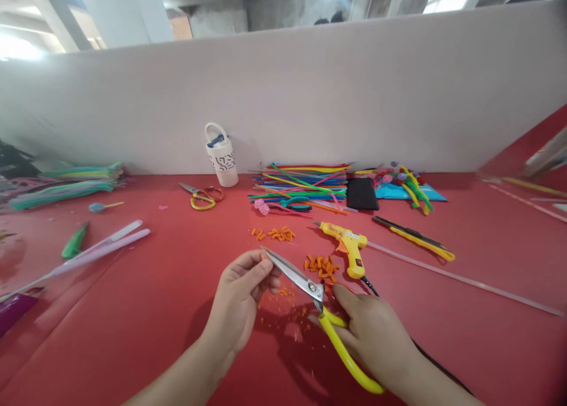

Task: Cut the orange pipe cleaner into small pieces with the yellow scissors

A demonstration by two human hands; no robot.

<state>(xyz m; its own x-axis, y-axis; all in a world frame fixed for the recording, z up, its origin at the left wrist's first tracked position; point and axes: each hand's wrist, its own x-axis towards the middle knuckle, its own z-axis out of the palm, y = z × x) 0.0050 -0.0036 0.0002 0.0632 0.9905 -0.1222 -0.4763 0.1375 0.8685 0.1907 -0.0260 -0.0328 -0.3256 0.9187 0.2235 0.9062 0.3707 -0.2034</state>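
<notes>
My right hand (372,329) grips scissors (305,282) with one yellow and one red handle. Their blades look nearly together and point up and left, the tips at my left fingertips. My left hand (243,294) is closed in a pinch of thumb and forefinger; whatever is between them is too small and too covered to name. Short orange pieces (322,266) lie in a pile beside the blades, and another orange group (282,234) lies farther back. Fine orange scraps (287,308) are scattered on the red table (159,311) below the hands.
A yellow glue gun (349,246) with a long clear stick and cable lies at right, near a yellow-black cutter (416,237). Behind are colourful pipe cleaners (301,184), a black phone-like slab (362,193), a white cup (224,163) and second scissors (202,198). A pale wall closes the back.
</notes>
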